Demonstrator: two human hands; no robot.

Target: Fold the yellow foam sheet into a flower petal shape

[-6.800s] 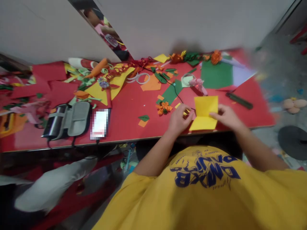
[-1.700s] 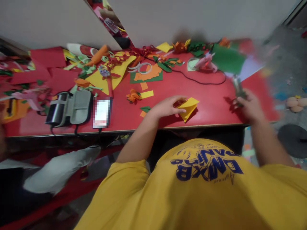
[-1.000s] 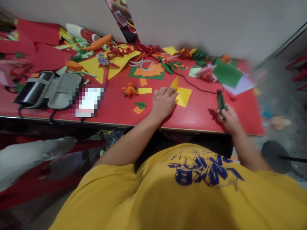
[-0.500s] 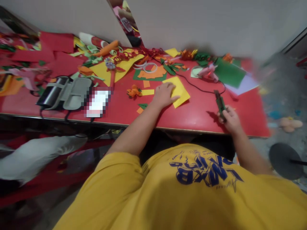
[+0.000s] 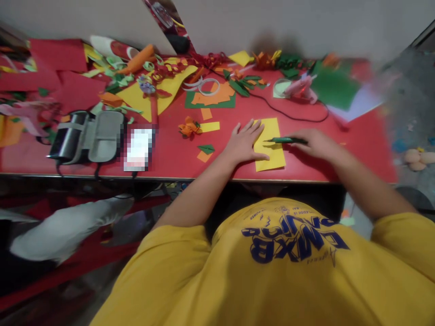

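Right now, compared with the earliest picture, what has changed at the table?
The right hand let go of the yellow paper and took up the green-handled tool, bringing it left over the paper. The yellow paper lies flat, partly under the spread left hand. The orange flower moved left. The open grey case stayed put.

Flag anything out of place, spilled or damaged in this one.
One oddity: the bright screen-like rectangle beside the open case is broken into coarse pixel blocks, unlike anything around it. Paper scraps clutter the table, but the yellow paper under the left hand shows no obvious damage.
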